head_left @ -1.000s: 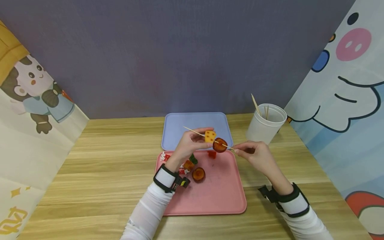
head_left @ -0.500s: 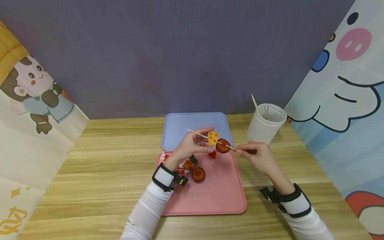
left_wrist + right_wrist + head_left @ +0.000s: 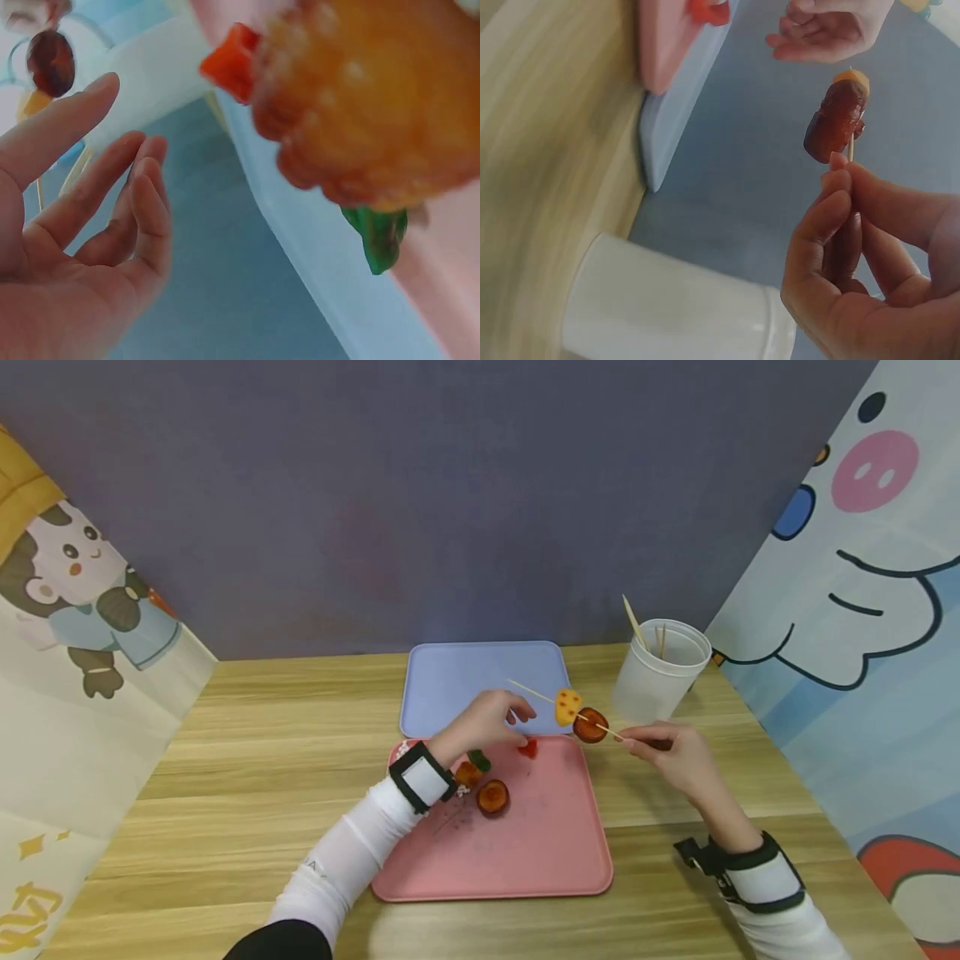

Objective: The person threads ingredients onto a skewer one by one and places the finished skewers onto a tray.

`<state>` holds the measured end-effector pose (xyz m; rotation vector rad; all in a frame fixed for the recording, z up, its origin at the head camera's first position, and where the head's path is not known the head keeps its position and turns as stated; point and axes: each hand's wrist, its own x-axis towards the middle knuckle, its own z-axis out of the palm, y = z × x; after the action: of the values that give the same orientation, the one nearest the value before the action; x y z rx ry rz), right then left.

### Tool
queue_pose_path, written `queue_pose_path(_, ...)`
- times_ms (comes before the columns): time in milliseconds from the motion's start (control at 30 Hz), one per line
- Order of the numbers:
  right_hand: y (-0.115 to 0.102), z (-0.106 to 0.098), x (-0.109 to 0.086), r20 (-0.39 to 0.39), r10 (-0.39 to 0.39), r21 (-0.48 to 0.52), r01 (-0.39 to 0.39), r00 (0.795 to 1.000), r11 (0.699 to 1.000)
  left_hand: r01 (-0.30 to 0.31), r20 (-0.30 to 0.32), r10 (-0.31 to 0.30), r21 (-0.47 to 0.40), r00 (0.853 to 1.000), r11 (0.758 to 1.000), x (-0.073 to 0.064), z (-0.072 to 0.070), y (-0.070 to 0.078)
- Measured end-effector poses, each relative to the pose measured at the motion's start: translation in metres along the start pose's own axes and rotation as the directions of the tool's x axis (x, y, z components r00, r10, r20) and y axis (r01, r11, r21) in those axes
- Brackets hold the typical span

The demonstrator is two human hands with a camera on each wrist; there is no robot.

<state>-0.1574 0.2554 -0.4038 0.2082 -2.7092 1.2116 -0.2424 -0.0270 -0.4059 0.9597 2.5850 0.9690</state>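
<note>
My right hand point(image 3: 671, 752) pinches one end of a thin wooden skewer point(image 3: 531, 691) between thumb and fingertips, held above the table. A browned round slice point(image 3: 591, 725) is threaded nearest that hand. Beyond it sits a yellow, red-spotted wedge like toy cheese point(image 3: 567, 707); the skewer's far end sticks out bare. My left hand point(image 3: 491, 722) is off the skewer, over the back of the pink tray point(image 3: 555, 852), fingers relaxed and loosely bent. Its thumb is close to a small red piece point(image 3: 529, 748). The left wrist view shows nothing between its fingers.
A second browned slice point(image 3: 492, 798), a bumpy orange piece point(image 3: 375, 97) and a green piece point(image 3: 478, 760) lie on the pink tray. Behind it is a blue tray point(image 3: 480, 664). A white cup point(image 3: 648, 689) with several wooden sticks stands at the back right.
My left hand has let go of the skewer and lowered toward the red piece. My right hand has carried the loaded skewer to the right, away from it.
</note>
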Motion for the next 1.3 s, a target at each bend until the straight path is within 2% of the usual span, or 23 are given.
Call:
queue_pose_path(133,0.006,-0.004,-0.001,-0.006,0.026,-0.022,-0.026,1.0,0.999,-0.041,0.036,0.035,0.176,0.999,0.984,0.007,0.005,0.003)
queue_pose_path(233,0.009,-0.007,-0.002,-0.008,0.038,-0.033,-0.039,0.999,0.999,-0.085,0.075,0.065,0.298,0.995,0.951,0.011,0.011,0.006)
queue_pose_path(333,0.01,-0.009,-0.003,-0.005,0.053,-0.034,-0.053,0.999,0.998,-0.125,0.117,0.087,0.373,0.989,0.919,0.015,0.016,0.008)
queue_pose_path(567,0.01,-0.012,-0.005,-0.002,0.086,-0.036,-0.086,0.996,0.996,-0.2,0.157,0.134,0.567,0.979,0.799,0.022,0.034,0.011)
queue_pose_path(633,0.01,-0.012,-0.005,-0.005,0.081,-0.042,-0.082,0.997,0.996,-0.201,0.156,0.135,0.588,0.979,0.783,0.023,0.037,0.012)
queue_pose_path(700,0.01,-0.012,-0.005,-0.009,0.077,-0.04,-0.077,0.997,0.996,-0.196,0.152,0.131,0.591,0.98,0.783,0.023,0.04,0.014)
queue_pose_path(767,0.009,-0.012,-0.006,-0.013,0.069,-0.045,-0.07,0.998,0.997,-0.188,0.147,0.125,0.58,0.981,0.793,0.024,0.041,0.015)
queue_pose_path(1000,0.009,-0.011,-0.006,-0.027,0.041,-0.047,-0.042,0.999,0.998,-0.189,0.149,0.125,0.568,0.981,0.801,0.023,0.039,0.015)
queue_pose_path(1300,0.009,-0.011,-0.005,-0.027,0.054,-0.056,-0.056,0.998,0.997,-0.195,0.15,0.135,0.522,0.979,0.83,0.023,0.036,0.012)
